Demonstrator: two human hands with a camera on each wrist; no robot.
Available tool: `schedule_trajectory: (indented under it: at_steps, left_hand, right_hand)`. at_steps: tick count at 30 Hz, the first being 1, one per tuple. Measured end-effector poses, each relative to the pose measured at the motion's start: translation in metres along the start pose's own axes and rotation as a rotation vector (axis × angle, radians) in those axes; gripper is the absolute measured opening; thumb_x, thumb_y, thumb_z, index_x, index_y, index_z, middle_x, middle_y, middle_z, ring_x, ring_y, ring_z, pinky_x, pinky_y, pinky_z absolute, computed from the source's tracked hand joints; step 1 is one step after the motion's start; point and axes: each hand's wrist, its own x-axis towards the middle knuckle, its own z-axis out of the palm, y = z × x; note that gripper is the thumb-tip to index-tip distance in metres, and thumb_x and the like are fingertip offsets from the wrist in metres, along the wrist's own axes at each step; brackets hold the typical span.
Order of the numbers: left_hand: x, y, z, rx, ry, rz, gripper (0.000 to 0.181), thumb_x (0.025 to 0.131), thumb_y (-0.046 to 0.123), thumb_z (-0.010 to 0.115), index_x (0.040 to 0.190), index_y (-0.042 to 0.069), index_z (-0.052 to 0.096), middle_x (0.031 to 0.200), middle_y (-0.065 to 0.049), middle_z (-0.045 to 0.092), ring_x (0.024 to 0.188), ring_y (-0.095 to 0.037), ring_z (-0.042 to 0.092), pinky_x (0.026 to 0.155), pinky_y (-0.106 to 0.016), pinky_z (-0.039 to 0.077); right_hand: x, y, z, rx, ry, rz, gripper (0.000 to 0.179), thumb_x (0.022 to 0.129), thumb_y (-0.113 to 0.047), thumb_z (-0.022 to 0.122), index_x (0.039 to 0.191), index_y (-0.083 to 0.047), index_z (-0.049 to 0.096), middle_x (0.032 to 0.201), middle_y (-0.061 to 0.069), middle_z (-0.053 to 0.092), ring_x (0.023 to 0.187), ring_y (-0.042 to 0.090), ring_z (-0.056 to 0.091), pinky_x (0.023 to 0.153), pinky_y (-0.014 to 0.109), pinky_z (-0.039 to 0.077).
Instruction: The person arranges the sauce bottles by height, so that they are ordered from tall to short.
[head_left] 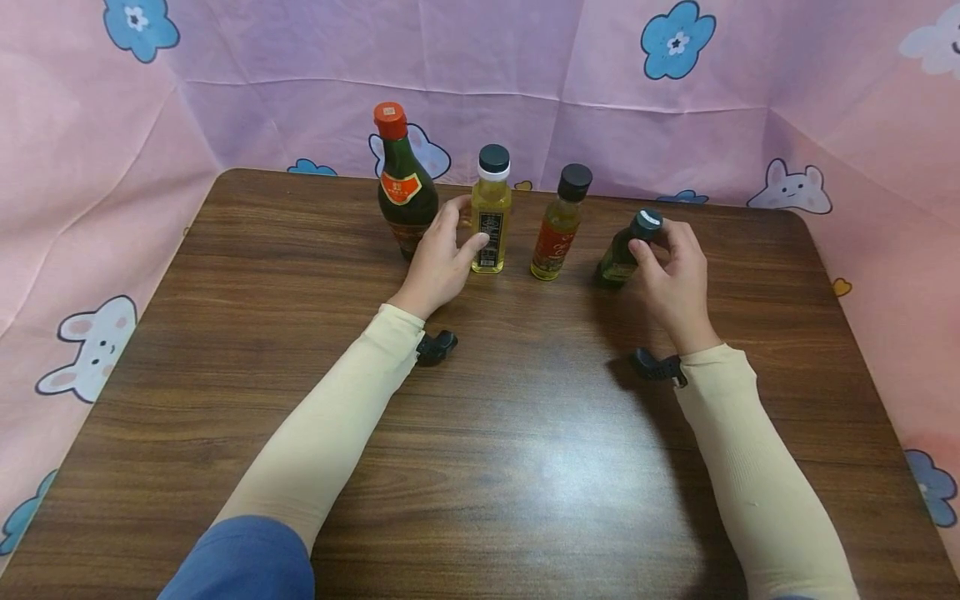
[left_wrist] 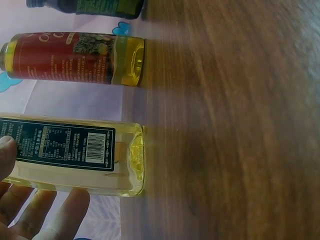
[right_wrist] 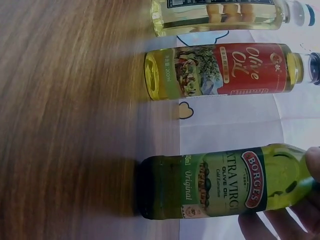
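Note:
Four bottles stand in a row toward the back of the table. My left hand (head_left: 438,265) holds the clear, square-sided bottle of yellow oil (head_left: 491,204), thumb on its dark label and fingers along its left side and behind. My right hand (head_left: 678,283) grips the dark-capped green olive oil bottle (head_left: 618,260) around its neck, at the right end of the row. In the right wrist view its label (right_wrist: 227,185) reads Borges. Between the two hands stands a slim olive oil bottle (head_left: 555,237) with a red label and black cap, untouched.
A tall dark green bottle (head_left: 408,196) with a red cap stands just left of my left hand. The brown wooden table (head_left: 480,467) stretches toward me. Behind it hangs a pink and purple printed cloth (head_left: 495,50).

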Motion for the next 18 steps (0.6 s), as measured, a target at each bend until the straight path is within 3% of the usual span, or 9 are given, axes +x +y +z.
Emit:
schedule_trajectory:
  at_steps: [6, 9, 15, 18]
  left_hand:
    - [0.003, 0.0, 0.0, -0.001, 0.003, 0.008, 0.058, 0.106, 0.024, 0.06, 0.156, 0.008, 0.035, 0.153, -0.01, 0.046, 0.135, -0.025, 0.049, 0.112, -0.041, 0.041]
    - [0.003, 0.0, 0.0, -0.001, -0.001, 0.006, 0.059, 0.106, 0.024, 0.061, 0.156, 0.008, 0.035, 0.154, -0.01, 0.046, 0.136, -0.025, 0.049, 0.113, -0.042, 0.04]
    - [0.003, -0.003, 0.001, 0.003, 0.003, 0.0, 0.06, 0.106, 0.026, 0.061, 0.157, 0.009, 0.034, 0.156, -0.01, 0.044, 0.137, -0.025, 0.048, 0.115, -0.042, 0.039]
    - [0.002, -0.006, 0.001, 0.0, 0.008, 0.007, 0.06, 0.106, 0.026, 0.061, 0.157, 0.008, 0.034, 0.155, -0.011, 0.044, 0.136, -0.026, 0.048, 0.114, -0.043, 0.04]
  right_hand:
    - [-0.003, -0.028, -0.002, 0.01, -0.002, 0.003, 0.028, 0.101, 0.001, 0.064, 0.126, 0.012, 0.063, 0.116, 0.009, 0.056, 0.118, 0.028, 0.06, 0.102, 0.031, 0.053]
    - [-0.004, -0.038, -0.003, 0.039, 0.005, 0.004, 0.028, 0.1, 0.002, 0.064, 0.125, 0.013, 0.063, 0.114, 0.005, 0.056, 0.117, 0.025, 0.061, 0.102, 0.03, 0.053]
    - [-0.002, -0.038, -0.003, 0.062, 0.017, 0.003, 0.027, 0.098, 0.005, 0.065, 0.124, 0.014, 0.063, 0.11, -0.003, 0.054, 0.114, 0.021, 0.062, 0.1, 0.028, 0.053]
    - [0.003, -0.02, -0.001, 0.071, 0.017, 0.003, 0.029, 0.098, 0.003, 0.066, 0.126, 0.012, 0.064, 0.111, -0.005, 0.053, 0.115, 0.022, 0.062, 0.101, 0.028, 0.053]
